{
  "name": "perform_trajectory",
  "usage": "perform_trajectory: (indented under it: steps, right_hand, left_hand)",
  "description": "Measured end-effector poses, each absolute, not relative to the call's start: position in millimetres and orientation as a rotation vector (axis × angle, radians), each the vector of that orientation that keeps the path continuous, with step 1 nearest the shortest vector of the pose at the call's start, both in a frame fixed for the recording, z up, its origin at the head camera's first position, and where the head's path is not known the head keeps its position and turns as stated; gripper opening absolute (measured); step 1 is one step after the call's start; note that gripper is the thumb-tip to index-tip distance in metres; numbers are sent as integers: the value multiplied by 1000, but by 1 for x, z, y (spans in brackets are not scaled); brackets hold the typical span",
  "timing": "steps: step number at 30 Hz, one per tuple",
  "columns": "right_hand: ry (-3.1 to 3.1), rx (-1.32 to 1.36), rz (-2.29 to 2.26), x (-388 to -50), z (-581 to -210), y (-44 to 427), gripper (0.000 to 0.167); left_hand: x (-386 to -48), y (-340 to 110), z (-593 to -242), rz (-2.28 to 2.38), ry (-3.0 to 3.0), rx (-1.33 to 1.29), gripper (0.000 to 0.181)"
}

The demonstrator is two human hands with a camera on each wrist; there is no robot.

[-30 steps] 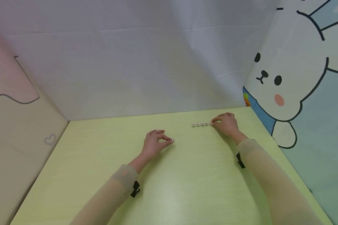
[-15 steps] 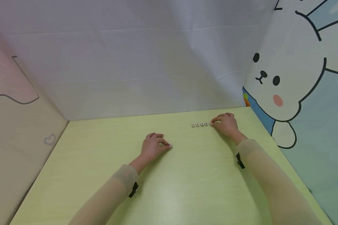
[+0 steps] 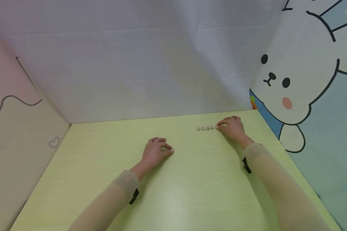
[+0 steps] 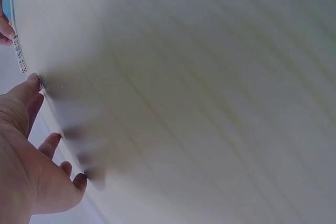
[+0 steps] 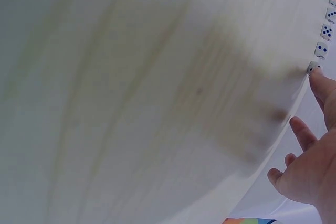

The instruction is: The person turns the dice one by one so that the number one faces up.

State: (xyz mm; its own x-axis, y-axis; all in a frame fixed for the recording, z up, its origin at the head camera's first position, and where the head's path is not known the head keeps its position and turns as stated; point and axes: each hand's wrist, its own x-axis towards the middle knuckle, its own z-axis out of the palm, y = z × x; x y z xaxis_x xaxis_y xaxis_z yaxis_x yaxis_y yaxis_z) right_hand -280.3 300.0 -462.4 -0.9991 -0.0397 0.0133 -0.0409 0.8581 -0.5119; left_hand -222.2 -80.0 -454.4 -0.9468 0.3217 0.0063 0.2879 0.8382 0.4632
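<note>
A short row of small white dice (image 3: 203, 128) lies along the back right of the table. At the row's right end, my right hand (image 3: 232, 127) pinches the last die (image 5: 314, 67) between thumb and forefinger. Blue and red pips show on the other dice in the right wrist view. My left hand (image 3: 155, 152), apart from the row and nearer the front, pinches a single die (image 3: 172, 149) between thumb and forefinger. That die sits at or close to the table surface. In the left wrist view the fingers (image 4: 32, 83) mostly hide it.
The pale yellow-green table (image 3: 118, 134) meets a white cloth backdrop (image 3: 133, 70) at its rear edge. A printed panel with a cartoon rabbit (image 3: 295, 83) stands along the right side, and a pink and cream panel (image 3: 14, 134) along the left.
My left hand has moved a little left and toward the front, carrying its die away from the row and lower. The right hand and the row of dice stay put.
</note>
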Motion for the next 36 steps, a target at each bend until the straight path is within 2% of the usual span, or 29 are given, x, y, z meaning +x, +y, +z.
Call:
perform_trajectory:
  steps: [7, 36]
  right_hand:
    - [-3032, 60, 838, -279, -461, 300, 28]
    - [-3016, 81, 863, -281, -462, 304, 29]
  left_hand:
    - [-222, -84, -445, 661, 2969, 537, 24]
    - [-226, -79, -425, 676, 2884, 555, 15]
